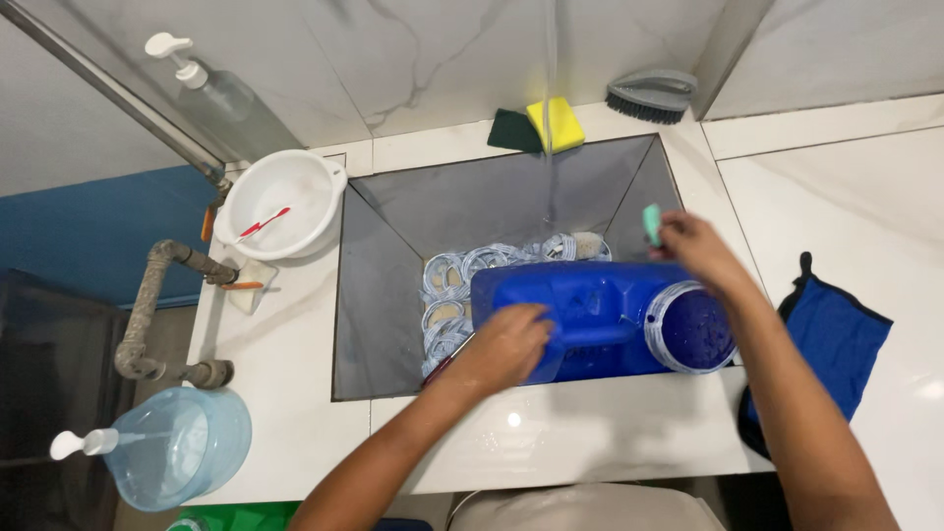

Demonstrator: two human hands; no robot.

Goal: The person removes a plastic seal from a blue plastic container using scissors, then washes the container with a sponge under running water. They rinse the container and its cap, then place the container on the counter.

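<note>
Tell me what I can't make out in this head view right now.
- Sink bottom: hidden by the blue jug and plates.
- Small green item in the right hand: too small to identify.
- Jug's front: covered by the left hand.
- Tap: cut off by the top edge.
</note>
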